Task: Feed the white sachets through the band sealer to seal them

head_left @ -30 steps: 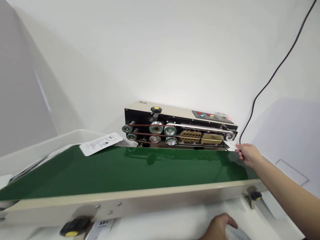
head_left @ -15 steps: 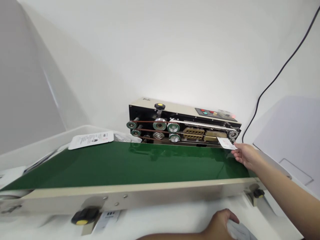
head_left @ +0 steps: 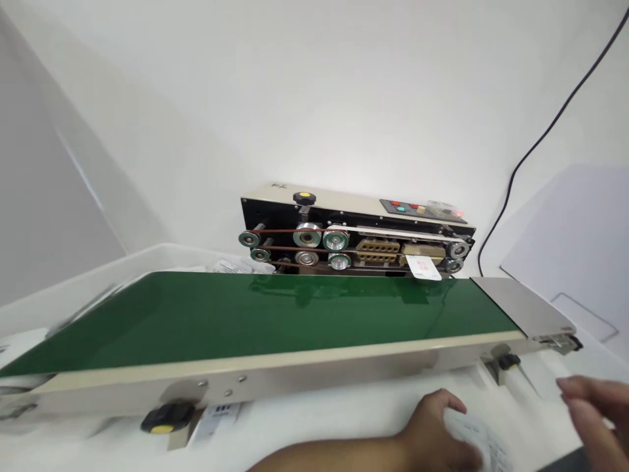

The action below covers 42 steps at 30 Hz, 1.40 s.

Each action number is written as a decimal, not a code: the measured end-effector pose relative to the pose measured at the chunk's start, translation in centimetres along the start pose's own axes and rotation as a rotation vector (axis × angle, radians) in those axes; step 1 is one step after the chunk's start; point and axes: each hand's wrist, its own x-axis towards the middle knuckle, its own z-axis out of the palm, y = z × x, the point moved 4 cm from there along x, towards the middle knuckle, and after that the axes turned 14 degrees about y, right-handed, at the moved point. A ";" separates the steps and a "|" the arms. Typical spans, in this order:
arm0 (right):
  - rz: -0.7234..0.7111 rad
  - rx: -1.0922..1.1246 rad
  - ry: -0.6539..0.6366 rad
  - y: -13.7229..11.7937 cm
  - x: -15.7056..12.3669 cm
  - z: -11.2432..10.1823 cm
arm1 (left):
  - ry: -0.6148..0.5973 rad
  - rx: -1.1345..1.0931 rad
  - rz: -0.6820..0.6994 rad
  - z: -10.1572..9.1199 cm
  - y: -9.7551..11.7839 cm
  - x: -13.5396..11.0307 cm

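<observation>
A band sealer [head_left: 354, 233] stands behind a long green conveyor belt [head_left: 275, 314]. A small white pouch [head_left: 422, 267] rides at the belt's far right, its top edge in the sealer's jaws. My left hand [head_left: 432, 429] rests at the bottom, fingers curled over white pouches [head_left: 479, 442] on the white table. My right hand [head_left: 597, 413] hovers blurred at the lower right, away from the belt, fingers loosely apart with nothing in them.
A white bin [head_left: 73, 288] sits at the belt's left end with pouches [head_left: 236, 267] in it. A metal plate [head_left: 521, 305] ends the belt at the right. A black cable [head_left: 540, 141] runs up the wall. Yellow-capped knobs [head_left: 162, 419] stick out below the frame.
My right hand let go of the pouch at the sealer's inlet and pulled back to the lower right. The pouch moved left along the jaws. The earlier pouch at the left end dropped off the belt.
</observation>
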 end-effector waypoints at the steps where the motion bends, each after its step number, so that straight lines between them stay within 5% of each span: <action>1: -0.024 -0.054 0.007 1.7 -1.5 -0.2 | 0.015 -0.023 -0.012 0.0 0.2 -0.2; 5: 0.269 0.010 -0.114 6.1 -8.1 2.3 | 0.009 -0.159 0.015 0.5 1.0 -0.9; 10: 0.345 0.117 -0.266 5.5 -12.8 5.2 | 0.028 -0.296 0.050 0.6 1.7 -1.2; 14: 0.275 0.052 -0.252 4.1 -12.8 5.8 | 0.043 -0.323 0.052 0.5 1.9 -1.5; 26: 0.411 0.049 -0.216 3.1 -12.3 6.2 | 0.043 -0.286 0.062 0.4 1.7 -1.4; 31: 0.638 0.343 -0.365 4.6 -12.0 6.4 | 0.047 -0.262 0.044 0.3 1.9 -1.4; 39: 0.751 0.387 -0.578 5.3 -10.9 5.8 | 0.026 -0.239 0.042 0.2 1.8 -1.4; 42: 0.707 0.372 -0.559 5.2 -10.4 5.8 | -0.007 -0.237 0.030 0.3 1.7 -1.3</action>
